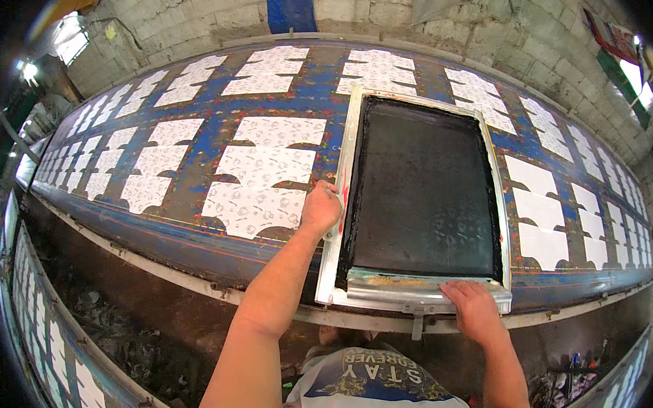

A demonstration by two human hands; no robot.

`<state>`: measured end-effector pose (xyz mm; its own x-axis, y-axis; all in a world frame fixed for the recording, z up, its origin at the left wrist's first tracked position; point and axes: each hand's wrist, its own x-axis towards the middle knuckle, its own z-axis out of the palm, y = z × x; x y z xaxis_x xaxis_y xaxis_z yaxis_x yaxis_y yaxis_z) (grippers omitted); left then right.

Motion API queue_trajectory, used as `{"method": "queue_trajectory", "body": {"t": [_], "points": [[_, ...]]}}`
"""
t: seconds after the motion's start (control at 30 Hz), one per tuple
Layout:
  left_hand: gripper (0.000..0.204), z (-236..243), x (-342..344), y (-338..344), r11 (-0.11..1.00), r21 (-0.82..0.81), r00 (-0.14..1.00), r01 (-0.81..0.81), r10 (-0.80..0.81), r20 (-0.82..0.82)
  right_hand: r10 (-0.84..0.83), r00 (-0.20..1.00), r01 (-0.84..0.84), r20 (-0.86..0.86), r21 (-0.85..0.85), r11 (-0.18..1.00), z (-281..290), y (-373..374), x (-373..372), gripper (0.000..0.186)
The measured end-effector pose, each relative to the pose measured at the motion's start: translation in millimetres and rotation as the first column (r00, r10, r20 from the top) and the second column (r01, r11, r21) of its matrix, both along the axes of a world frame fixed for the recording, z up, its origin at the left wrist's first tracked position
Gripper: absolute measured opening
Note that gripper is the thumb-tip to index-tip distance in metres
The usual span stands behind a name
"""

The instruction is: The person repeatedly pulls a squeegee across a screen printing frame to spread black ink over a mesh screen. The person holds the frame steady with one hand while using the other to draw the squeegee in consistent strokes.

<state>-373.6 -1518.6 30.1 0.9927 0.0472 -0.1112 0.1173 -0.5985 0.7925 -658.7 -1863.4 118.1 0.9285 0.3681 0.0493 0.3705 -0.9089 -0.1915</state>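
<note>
- Black mesh fills the printing screen (pixel 423 190), which has a pale metal frame and lies flat on the long blue table (pixel 216 240), on its right half and close to the near edge.
- My left hand (pixel 321 208) is closed around the left bar of the frame, about halfway along it, with the fingers wrapped over the metal.
- My right hand (pixel 473 305) lies flat and open on the near bar of the frame, close to its right corner, with the palm pressing down.
- Both hands touch the frame, and they are well apart from each other.
- White fabric pieces with a grey printed pattern (pixel 261 178) lie in rows on the table just to the left of the screen.
- Plain white pieces (pixel 540 206) lie just to the right of the screen.
- More printed pieces continue in rows along the far side of the table.
- Behind the table I see a wall of grey blocks (pixel 434 10) with a blue stripe (pixel 290 4).
</note>
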Motion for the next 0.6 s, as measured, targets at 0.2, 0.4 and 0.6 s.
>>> {"method": "queue_trajectory", "body": {"t": [0.2,0.4,0.6], "points": [[0.027,-8,-2,0,1.0,0.023,0.999,-0.008,0.007,0.05,-0.047,0.999,0.046,-0.01,-0.06,0.997,-4,30,29,0.056],[0.028,-19,4,1,0.999,0.042,0.998,0.002,-0.005,0.065,-0.083,0.929,0.075,-0.36,-0.038,0.996,15,12,63,0.038],[0.023,-11,2,-1,1.0,0.028,1.0,-0.005,0.004,0.03,-0.047,0.723,0.01,-0.689,-0.058,0.998,29,-25,162,0.032]]}}
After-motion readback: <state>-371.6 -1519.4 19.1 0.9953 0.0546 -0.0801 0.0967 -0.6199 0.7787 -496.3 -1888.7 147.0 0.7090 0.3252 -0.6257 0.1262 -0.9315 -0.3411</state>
